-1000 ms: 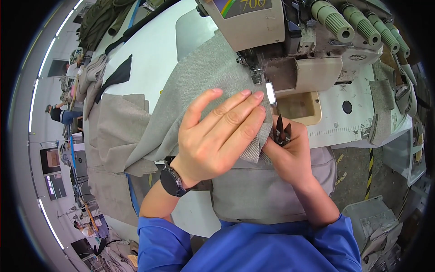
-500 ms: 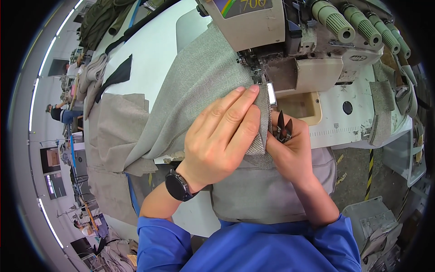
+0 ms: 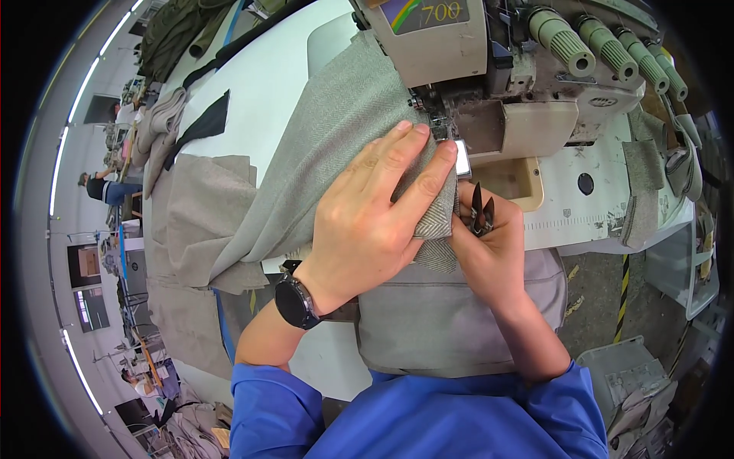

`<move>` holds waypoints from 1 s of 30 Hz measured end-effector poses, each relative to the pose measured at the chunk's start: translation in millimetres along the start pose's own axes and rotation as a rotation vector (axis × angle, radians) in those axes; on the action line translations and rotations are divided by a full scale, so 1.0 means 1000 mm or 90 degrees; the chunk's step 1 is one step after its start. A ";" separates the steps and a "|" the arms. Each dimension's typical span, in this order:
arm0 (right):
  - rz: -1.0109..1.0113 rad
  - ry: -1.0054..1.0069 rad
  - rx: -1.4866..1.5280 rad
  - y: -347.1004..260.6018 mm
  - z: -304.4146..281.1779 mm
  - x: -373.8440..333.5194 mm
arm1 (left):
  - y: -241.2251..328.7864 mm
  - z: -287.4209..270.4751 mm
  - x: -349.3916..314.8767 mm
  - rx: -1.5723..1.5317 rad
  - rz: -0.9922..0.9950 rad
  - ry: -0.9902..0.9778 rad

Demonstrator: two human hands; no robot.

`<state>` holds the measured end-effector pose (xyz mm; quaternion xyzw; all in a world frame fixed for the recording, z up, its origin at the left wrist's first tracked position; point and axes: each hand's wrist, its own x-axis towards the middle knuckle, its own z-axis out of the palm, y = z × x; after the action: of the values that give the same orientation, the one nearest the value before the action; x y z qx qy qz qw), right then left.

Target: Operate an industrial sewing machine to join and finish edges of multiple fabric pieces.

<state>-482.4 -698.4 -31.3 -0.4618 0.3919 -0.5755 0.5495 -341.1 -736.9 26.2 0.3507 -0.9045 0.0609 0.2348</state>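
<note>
A grey-green herringbone fabric [image 3: 329, 103] lies under the presser foot [image 3: 439, 122] of an overlock sewing machine [image 3: 440, 50]. My left hand [image 3: 371, 210] rests on top of it with fingers stretched out and spread, fingertips close to the foot. On the fabric's right edge, just below the foot, my right hand [image 3: 493, 256] pinches the layers between thumb and fingers. Small dark thread snips [image 3: 482, 208] are tucked in that same hand, blades pointing up. The pinching fingertips are partly hidden by the cloth.
Beige cloth pieces [image 3: 206, 195] hang over the table's left side, near a black scrap [image 3: 200, 126]. Green tension knobs [image 3: 562, 40] line the machine's top. Grey cloth [image 3: 459, 321] is spread below the table edge. A plastic bin [image 3: 623, 363] stands at lower right.
My left hand's fingers have spread, the index finger moving right toward the fabric edge. The fabric's folded edge near my right hand shows more herringbone. My right hand has barely moved.
</note>
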 end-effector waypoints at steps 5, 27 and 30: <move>-0.009 0.009 0.015 -0.005 0.001 -0.001 | 0.005 -0.010 0.000 -0.044 -0.031 -0.020; 0.076 -0.011 0.124 -0.010 -0.007 -0.005 | -0.004 -0.004 -0.012 -0.023 0.131 0.019; 0.084 -0.024 0.083 -0.011 -0.009 -0.003 | -0.008 -0.003 -0.009 -0.021 0.135 -0.002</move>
<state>-494.4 -694.6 -23.5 -0.4087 0.3728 -0.5537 0.6224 -328.9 -736.7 24.0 0.2491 -0.9378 0.0703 0.2314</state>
